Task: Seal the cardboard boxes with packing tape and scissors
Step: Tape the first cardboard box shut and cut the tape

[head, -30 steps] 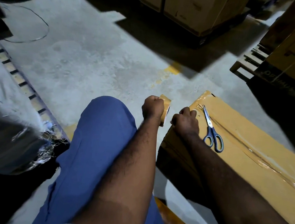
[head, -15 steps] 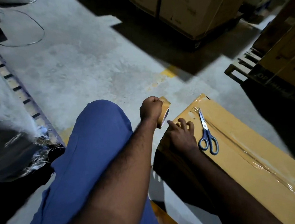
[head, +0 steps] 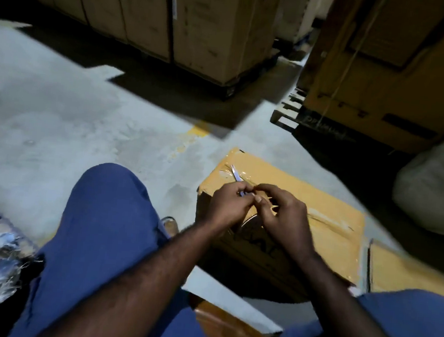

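Two hands bunched together right over the cardboard box (head: 323, 187), which sits lower centre-right of the frame on the concrete floor (head: 86, 120). The left hand (head: 227, 207) has its fingers curled, and a curved edge of the tape roll (head: 248, 223) peeks out just under it, so I'd say it's gripping the roll. The right hand (head: 284, 217) has thumb and forefinger tips drawn together right at the left fingertips; looks like picking for the loose end, but it's too blurry to tell if anything's actually pinched. The scissors (head: 235, 172) lie on the box top just above the hands, only the blades showing. A glossy, wrinkly tape strip (head: 325, 221) already runs along the top seam. A blue trouser knee (head: 110, 226) fills lower left, another box (head: 406, 270) sits at lower right, and stacked cartons (head: 199, 33) run across the top. What could go wrong: the light's dim, so the end may be missed or tear off in a sliver, or fold back and stick to itself. A stray knuckle could also nudge those scissors off the near corner.
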A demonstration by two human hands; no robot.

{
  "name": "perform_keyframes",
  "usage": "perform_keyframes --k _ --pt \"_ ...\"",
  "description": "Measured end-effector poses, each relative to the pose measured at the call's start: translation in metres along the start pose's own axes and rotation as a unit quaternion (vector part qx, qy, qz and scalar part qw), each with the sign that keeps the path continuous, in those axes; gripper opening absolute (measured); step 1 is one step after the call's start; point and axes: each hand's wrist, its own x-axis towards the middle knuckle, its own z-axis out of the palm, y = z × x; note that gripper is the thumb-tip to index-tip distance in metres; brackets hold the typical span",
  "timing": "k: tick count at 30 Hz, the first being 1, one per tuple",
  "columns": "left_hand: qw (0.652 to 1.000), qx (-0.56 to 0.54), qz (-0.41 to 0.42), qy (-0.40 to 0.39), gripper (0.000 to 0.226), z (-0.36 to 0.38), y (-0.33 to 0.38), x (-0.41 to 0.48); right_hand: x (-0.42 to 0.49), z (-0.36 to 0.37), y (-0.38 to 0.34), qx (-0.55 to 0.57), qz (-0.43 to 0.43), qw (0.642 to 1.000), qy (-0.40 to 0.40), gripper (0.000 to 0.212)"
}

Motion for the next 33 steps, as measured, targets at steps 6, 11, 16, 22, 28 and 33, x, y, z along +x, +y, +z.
perform_keyframes --k 6,11,16,22,28,33 --pt "1.0 -0.006 0.002 0.008 0.009 0.029 0.006 -0.014 -0.016 -0.015 0.009 0.021 0.054 0.998 0.03 0.021" --pt "0.995 0.084 0.045 0.019 0.011 0.036 0.004 -0.015 -0.016 -0.021 0.02 0.035 0.08 0.996 0.022 0.02" --pt "0.987 0.143 0.064 0.039 0.015 0.038 0.002 -0.01 -0.003 -0.012 0.027 0.038 0.099 0.994 0.009 0.018" --pt "0.983 0.148 0.083 0.065 0.029 0.036 -0.005 -0.004 0.008 0.003 0.03 0.015 0.109 0.994 -0.004 0.016" --pt "0.979 0.165 0.109 0.051 0.044 0.029 -0.007 0.001 0.008 0.012 0.037 0.009 0.146 0.989 -0.008 0.012" --pt "0.974 0.181 0.126 0.056 0.021 0.032 -0.013 0.005 0.012 0.009 0.047 -0.017 0.169 0.985 -0.024 0.011"
